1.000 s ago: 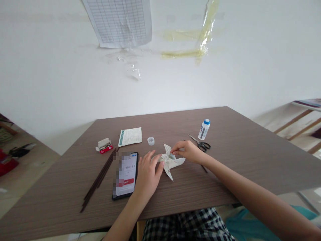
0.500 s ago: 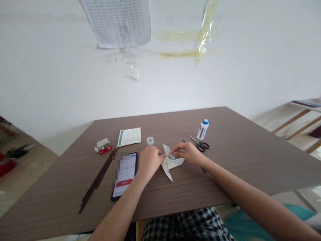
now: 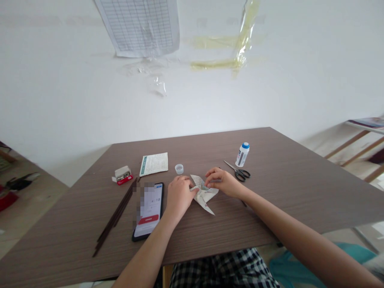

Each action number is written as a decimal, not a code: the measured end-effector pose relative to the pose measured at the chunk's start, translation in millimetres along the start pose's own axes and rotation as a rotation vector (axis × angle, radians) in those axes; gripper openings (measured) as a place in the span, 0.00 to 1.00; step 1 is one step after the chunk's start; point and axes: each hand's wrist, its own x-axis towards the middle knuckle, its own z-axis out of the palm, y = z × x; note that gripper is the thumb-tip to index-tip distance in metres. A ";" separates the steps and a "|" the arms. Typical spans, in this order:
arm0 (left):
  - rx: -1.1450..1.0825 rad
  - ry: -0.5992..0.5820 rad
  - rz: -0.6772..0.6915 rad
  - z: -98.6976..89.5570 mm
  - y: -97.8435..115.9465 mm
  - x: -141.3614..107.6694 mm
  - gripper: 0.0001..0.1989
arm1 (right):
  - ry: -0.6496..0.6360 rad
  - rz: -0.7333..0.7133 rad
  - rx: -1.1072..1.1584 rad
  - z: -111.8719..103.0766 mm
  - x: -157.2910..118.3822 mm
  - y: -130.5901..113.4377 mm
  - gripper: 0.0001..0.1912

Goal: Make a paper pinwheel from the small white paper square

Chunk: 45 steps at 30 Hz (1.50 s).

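Note:
A pinwheel folded from printed paper lies low over the table between my hands, its pointed blades spread out. My left hand grips its left side between thumb and fingers. At the upper right blade, the curled fingers of my right hand pinch the paper; their exact contact is hard to make out. A thin dark stick shows partly from beneath my right hand and wrist. Just beyond my left hand stands a small white cap.
Scissors and a white bottle with a blue top are at the right. Leftward are a phone, several dark sticks, a small red-and-white box and a printed paper packet. A wall backs the table.
The pinwheel has turned slightly, its lower blade tip swinging right and its upper blade left. My right hand's fingers have loosened and lifted a little; my left hand stays nearly in place.

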 end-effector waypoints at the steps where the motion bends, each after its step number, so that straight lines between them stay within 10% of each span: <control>1: -0.024 0.007 -0.009 0.9 0.0 0.2 0.10 | 0.002 -0.008 -0.008 0.1 0.0 0.9 0.05; 17: -0.764 0.122 -0.206 -3.8 9.4 -1.2 0.07 | 0.171 -0.229 -0.230 14.0 -2.8 2.0 0.08; 45: -1.010 -0.004 -0.183 12.3 4.4 -2.7 0.18 | 0.297 -0.147 -0.118 13.0 -1.6 0.4 0.13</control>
